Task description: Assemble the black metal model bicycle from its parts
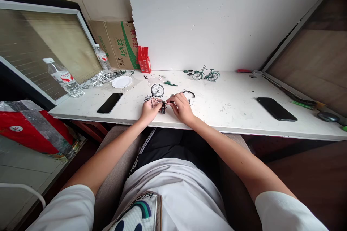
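Observation:
Both of my hands meet over the front of the white table around a small black model bicycle (157, 90), whose one spoked wheel sticks up beyond the fingers. My left hand (150, 112) pinches its frame from the left. From the right, the bent fingers of my right hand (183, 108) close at the dark frame parts; my fingers hide just what they grip there. A curved black part (190, 93) lies just beyond my right hand. Farther back, a dark green model bicycle (206, 75) stands upright, and a green piece (170, 83) lies left of it.
One phone (110, 103) lies to the left, another phone (276, 108) to the right. At the back left are a white plate (121, 82), loose part frames (104, 77), two water bottles (65, 78), a red box (144, 60) and a cardboard carton (115, 43). A white board (206, 18) stands behind.

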{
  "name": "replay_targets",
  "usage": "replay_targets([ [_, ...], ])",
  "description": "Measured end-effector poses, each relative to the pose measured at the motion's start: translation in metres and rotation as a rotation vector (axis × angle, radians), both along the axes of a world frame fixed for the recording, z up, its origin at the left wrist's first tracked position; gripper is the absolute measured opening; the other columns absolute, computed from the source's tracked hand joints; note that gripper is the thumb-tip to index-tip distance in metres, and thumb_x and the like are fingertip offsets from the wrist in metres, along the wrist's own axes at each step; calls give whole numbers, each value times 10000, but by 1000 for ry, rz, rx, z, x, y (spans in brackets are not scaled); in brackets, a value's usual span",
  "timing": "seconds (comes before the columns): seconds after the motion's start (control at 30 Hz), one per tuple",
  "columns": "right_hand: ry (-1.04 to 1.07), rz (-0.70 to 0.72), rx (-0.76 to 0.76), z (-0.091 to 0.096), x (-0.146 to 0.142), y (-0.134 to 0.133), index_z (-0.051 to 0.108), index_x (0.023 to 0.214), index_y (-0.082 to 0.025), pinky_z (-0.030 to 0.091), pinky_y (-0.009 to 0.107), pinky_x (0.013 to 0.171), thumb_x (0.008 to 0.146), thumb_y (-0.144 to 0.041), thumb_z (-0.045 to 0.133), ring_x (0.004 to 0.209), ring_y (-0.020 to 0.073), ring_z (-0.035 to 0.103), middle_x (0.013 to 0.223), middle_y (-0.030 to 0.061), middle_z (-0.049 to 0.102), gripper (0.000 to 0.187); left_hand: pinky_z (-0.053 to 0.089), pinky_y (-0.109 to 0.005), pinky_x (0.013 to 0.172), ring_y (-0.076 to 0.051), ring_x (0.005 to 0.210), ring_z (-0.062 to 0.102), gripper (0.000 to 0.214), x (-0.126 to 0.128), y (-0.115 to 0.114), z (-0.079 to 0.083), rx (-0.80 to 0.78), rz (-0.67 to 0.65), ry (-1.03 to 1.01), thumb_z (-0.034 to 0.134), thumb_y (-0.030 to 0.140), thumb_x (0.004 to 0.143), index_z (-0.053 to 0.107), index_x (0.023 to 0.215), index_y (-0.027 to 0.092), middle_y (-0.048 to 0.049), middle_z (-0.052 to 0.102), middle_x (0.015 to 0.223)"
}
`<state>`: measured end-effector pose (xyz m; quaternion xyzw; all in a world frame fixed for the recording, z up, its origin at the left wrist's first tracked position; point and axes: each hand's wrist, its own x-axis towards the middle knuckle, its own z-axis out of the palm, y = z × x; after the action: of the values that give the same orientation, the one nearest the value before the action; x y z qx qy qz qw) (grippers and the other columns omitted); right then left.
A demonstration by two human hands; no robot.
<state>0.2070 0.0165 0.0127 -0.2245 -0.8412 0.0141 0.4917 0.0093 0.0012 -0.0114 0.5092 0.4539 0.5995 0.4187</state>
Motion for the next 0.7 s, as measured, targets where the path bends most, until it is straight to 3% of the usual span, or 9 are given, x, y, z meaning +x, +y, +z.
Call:
replay_targets([
  [0.7, 9, 17, -21, 0, 0, 1, 643, 1049, -249, 482, 442, 846, 1116, -463, 452, 931, 261, 588, 977, 94, 684, 294, 610, -319, 619, -191, 645, 711, 342, 3, -3, 6, -24, -11, -13, 843, 369, 790, 689, 1000, 147, -56, 753, 771],
])
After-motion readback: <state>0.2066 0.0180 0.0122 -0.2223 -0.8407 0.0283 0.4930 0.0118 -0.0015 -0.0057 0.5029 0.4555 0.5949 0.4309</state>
